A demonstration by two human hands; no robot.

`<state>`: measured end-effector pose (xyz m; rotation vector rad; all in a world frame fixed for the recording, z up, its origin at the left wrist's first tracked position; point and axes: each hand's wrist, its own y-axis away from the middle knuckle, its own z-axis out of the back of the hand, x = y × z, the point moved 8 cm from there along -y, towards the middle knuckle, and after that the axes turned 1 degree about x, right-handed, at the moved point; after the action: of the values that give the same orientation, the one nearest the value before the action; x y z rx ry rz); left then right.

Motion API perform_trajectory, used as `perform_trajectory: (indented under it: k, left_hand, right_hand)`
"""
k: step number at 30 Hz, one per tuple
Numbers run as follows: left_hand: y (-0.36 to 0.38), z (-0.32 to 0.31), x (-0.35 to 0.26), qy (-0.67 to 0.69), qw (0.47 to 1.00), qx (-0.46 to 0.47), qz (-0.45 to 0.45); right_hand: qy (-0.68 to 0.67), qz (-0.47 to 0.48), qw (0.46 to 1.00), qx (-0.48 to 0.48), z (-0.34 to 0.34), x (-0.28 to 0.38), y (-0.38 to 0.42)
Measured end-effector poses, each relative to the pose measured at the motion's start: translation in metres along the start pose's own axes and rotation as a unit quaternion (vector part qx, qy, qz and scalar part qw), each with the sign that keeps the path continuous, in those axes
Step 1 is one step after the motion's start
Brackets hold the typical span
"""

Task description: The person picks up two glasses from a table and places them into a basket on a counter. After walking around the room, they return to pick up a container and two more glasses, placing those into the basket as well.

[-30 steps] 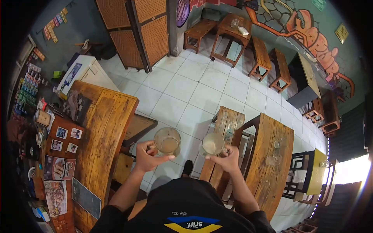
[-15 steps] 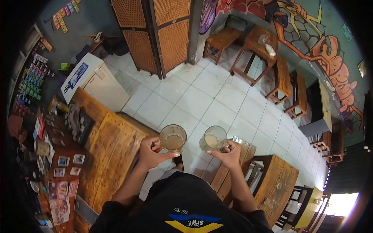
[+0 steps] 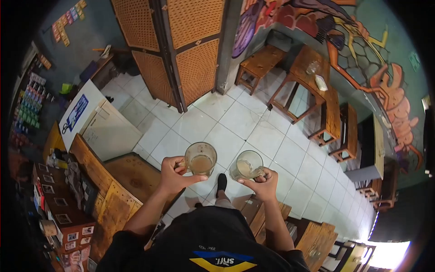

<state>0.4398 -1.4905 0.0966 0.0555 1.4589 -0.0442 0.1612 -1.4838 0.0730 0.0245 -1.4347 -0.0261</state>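
Observation:
My left hand (image 3: 179, 176) is closed around the handle of a glass mug (image 3: 200, 158), its thumb laid along the mug's near side. A shallow layer of pale brown liquid shows in the bottom of that mug. On the other side, my right hand (image 3: 265, 183) grips a second glass mug (image 3: 247, 164) by the handle, thumb against the glass. Some cloudy, pale residue shows in its base. Both mugs are held in front of my body above the tiled floor, a short gap apart, and the right one looks slightly tilted.
A wooden counter (image 3: 111, 204) runs along my left, with a white cabinet (image 3: 111, 131) beyond it. Ahead stands a woven folding screen (image 3: 195, 68). Wooden tables (image 3: 312, 68) and benches (image 3: 351, 131) line the right wall. Another bench (image 3: 258, 217) is close by my right arm.
I have stepped forward, and one foot now shows below the mugs. The counter and near bench have slid back in view. Both hands keep hold of their mugs.

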Motion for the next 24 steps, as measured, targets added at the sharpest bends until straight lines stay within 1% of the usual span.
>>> perform_trajectory:
  k: [2, 6, 7, 8, 9, 11, 13, 16, 17, 19, 22, 24]
  left_hand:
    - [-0.021, -0.005, -0.004, -0.009, 1.0, -0.018, 0.007]
    - [-0.067, 0.003, -0.015, -0.02, 0.998, -0.053, 0.007]
    - [-0.075, 0.011, -0.015, -0.051, 0.997, -0.064, -0.004]
    - [-0.08, 0.018, -0.017, -0.048, 0.995, -0.089, 0.002]
    - [-0.085, 0.026, -0.023, -0.043, 0.992, -0.115, 0.009]
    - [-0.09, 0.047, -0.022, -0.038, 0.985, -0.165, 0.018]
    - [-0.091, 0.072, -0.014, -0.046, 0.977, -0.207, 0.007]
    - [-0.094, 0.111, 0.003, -0.022, 0.965, -0.261, 0.0]
    - [-0.096, 0.123, 0.006, -0.023, 0.963, -0.269, 0.02]
    - [-0.101, 0.15, 0.02, -0.023, 0.956, -0.29, 0.027]
    - [-0.112, 0.2, 0.024, -0.038, 0.95, -0.311, 0.018]
    - [-0.126, 0.233, 0.02, -0.049, 0.946, -0.32, 0.005]
  right_hand:
    - [0.01, -0.009, 1.0, 0.024, 0.001, -0.004, -0.04]
    - [0.015, 0.034, 0.994, 0.1, -0.02, 0.018, -0.118]
    - [0.03, 0.032, 0.991, 0.123, -0.029, 0.02, -0.136]
    - [0.048, 0.027, 0.987, 0.149, -0.037, 0.02, -0.15]
    - [0.024, 0.028, 0.984, 0.175, -0.049, 0.017, -0.167]
    - [0.03, 0.045, 0.973, 0.224, -0.077, 0.02, -0.195]
    - [0.027, 0.06, 0.963, 0.26, -0.111, 0.027, -0.22]
    - [0.033, 0.047, 0.95, 0.305, -0.164, 0.033, -0.251]
    - [0.028, 0.057, 0.945, 0.322, -0.182, 0.032, -0.262]
    - [0.021, 0.066, 0.936, 0.345, -0.219, 0.03, -0.28]
    - [0.017, 0.099, 0.928, 0.358, -0.273, 0.046, -0.305]
    - [0.006, 0.062, 0.926, 0.372, -0.304, 0.054, -0.318]
